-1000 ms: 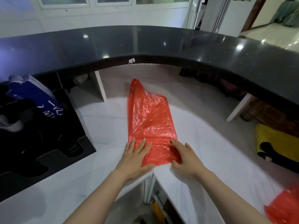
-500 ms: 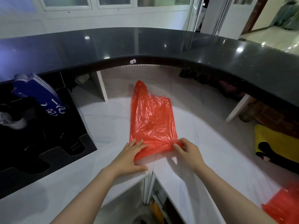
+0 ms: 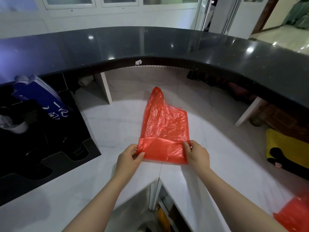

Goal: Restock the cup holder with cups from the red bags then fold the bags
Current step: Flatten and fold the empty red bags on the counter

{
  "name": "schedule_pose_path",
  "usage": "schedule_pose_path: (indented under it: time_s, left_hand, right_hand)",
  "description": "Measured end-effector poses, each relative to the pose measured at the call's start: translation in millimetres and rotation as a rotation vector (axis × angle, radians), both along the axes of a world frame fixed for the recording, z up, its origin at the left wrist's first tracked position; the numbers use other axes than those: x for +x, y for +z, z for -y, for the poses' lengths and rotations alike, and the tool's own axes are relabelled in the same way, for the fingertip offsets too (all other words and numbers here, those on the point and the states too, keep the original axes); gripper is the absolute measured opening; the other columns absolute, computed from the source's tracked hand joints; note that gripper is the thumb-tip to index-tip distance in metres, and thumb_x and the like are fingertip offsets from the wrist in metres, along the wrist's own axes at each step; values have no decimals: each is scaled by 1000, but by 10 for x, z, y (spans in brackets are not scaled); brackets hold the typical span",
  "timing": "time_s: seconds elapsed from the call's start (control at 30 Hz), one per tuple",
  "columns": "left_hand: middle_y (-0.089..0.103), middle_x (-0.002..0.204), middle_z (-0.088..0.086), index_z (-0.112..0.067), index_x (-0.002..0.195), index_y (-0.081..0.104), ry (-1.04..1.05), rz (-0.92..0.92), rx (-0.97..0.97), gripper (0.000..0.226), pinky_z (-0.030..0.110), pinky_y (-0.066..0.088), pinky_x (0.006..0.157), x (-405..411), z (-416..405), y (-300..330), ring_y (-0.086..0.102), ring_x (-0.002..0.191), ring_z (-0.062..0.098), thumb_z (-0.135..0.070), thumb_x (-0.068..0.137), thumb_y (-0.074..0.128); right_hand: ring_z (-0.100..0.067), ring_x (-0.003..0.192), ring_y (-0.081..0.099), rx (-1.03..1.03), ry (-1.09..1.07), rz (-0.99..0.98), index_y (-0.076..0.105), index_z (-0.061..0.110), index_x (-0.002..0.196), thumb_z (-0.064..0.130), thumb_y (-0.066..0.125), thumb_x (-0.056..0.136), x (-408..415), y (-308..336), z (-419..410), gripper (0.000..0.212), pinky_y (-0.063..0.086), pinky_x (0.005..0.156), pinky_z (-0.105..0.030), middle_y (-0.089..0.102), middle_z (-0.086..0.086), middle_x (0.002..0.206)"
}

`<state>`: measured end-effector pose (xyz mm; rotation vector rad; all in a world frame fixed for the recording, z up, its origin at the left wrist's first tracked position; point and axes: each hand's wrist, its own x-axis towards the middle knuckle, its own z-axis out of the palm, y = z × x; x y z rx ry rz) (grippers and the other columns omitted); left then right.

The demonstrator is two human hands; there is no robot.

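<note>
A red plastic bag (image 3: 164,124) lies flat on the white counter (image 3: 117,131), its handle end pointing away from me. Its near edge is turned up and doubled over into a flap. My left hand (image 3: 127,159) pinches the flap's left corner and my right hand (image 3: 197,155) pinches its right corner. A second red bag (image 3: 294,215) sits crumpled at the lower right. The black cup holder (image 3: 50,148) stands at the left, with round slots along its front.
A raised dark curved countertop (image 3: 167,42) rings the far side, with white supports beneath. A blue pack (image 3: 41,97) leans on the cup holder. A yellow and black item (image 3: 287,148) lies at the right. A gap in the counter opens just below my hands.
Both hands went from pressing flat on the bag's near end to pinching its corners. The near edge has been lifted and folded over away from me.
</note>
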<state>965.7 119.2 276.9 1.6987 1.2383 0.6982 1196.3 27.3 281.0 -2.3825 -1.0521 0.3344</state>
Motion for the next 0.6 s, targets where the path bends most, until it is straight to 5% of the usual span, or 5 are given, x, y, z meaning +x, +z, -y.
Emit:
schedule_pose_path:
  time_s: [0.13, 0.23, 0.33, 0.43, 0.6]
  left_hand:
    - [66, 94, -11, -44, 124, 42, 24, 65, -59, 51, 10, 44, 63, 42, 5, 30, 62, 82, -6, -34, 82, 71]
    - [47, 128, -9, -33, 139, 33, -17, -181, 291, 66, 19, 40, 94, 107, 8, 39, 49, 112, -2, -32, 84, 68]
    - [29, 153, -2, -28, 145, 32, -292, -416, 635, 59, 35, 8, 117, 247, 8, 60, 17, 145, 19, -37, 91, 54]
    - [4, 161, -5, -32, 151, 17, -536, -612, 673, 60, 35, -19, 113, 366, -43, -17, -17, 144, 13, -51, 95, 32]
    - [-11, 160, -7, -42, 148, -11, -546, -760, 493, 72, 43, -20, 112, 333, -114, -227, -19, 145, 25, -72, 84, 4]
  right_hand:
    - [-30, 76, 61, -36, 20, 56, 52, 19, 83, 45, 38, 99, -30, -10, -34, 34, 35, 60, -34, 64, -2, 76]
    - [-32, 77, 62, -27, 11, 76, 54, 19, 85, 43, 38, 99, -48, -30, -31, 32, 35, 61, -34, 66, -4, 77]
    - [-33, 79, 63, 21, -28, 58, 56, 16, 107, 38, 40, 99, -63, -52, -5, 28, 40, 63, -36, 68, -8, 83]
    - [-34, 79, 64, 71, -41, 17, 45, 21, 129, 37, 41, 99, -86, -58, 16, 35, 46, 67, -38, 69, -10, 89]
    - [-26, 80, 64, 78, -107, -81, 46, 23, 129, 45, 48, 94, -45, -35, -13, 42, 43, 66, -31, 69, -2, 84]
